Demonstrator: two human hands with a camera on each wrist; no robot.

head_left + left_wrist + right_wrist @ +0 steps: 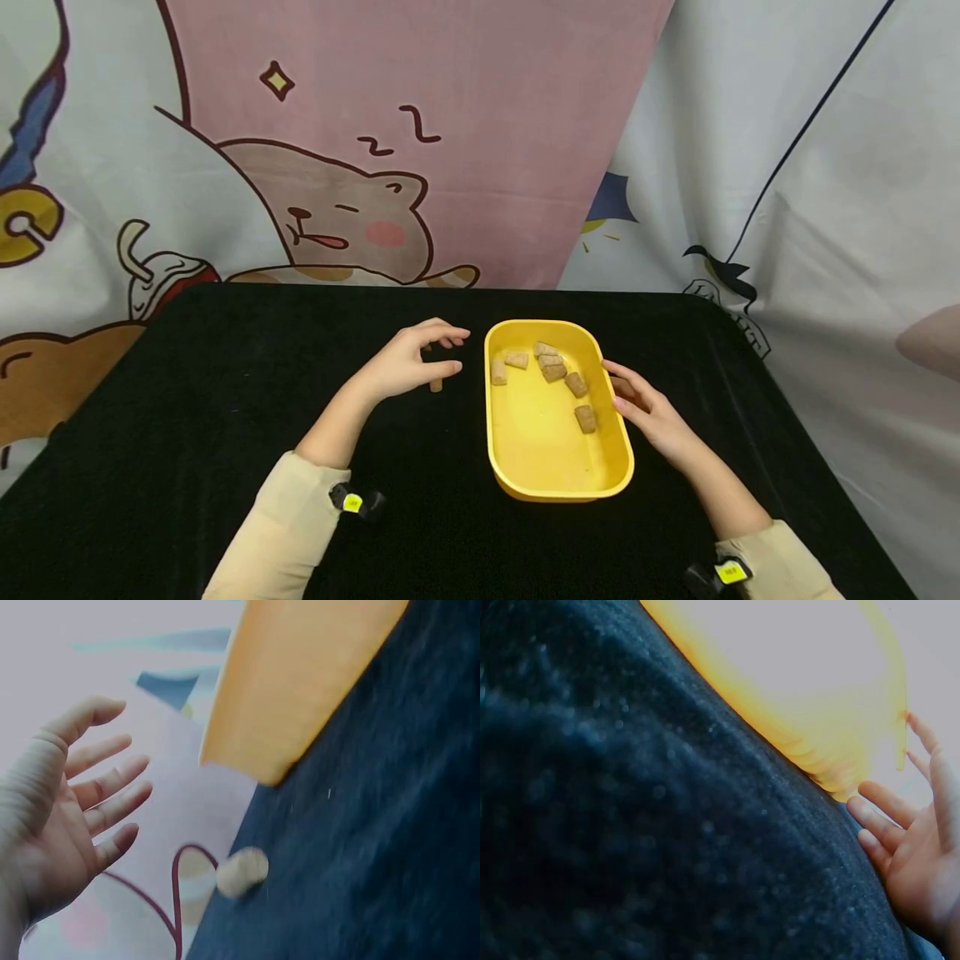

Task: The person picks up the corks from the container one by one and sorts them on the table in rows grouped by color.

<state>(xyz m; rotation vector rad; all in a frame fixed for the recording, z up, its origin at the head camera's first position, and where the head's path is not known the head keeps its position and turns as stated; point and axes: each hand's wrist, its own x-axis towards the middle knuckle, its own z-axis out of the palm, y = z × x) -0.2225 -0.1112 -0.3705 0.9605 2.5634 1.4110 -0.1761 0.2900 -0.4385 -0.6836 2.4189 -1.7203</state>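
Observation:
A yellow plastic bin [528, 454] stands on the black cloth, with several short corks [553, 367] lying loose inside, mostly toward its far half. My left hand [408, 358] hovers left of the bin, fingers apart and holding nothing. Just below it a cork [436, 386] shows on the cloth, partly hidden by the hand. The left wrist view has this cork [241, 872] apart from the loosely spread fingers of the left hand [71, 802]. At the bin's right side rests my right hand [654, 421], its relaxed fingers touching the outer wall and rim.
The black cloth [187, 467] covers the table. Behind it hangs a curtain [510, 150] with cartoon prints. A rounded skin-toned shape [930, 342] shows at the far right edge, too partial to tell. Each wrist wears a small black camera [358, 502].

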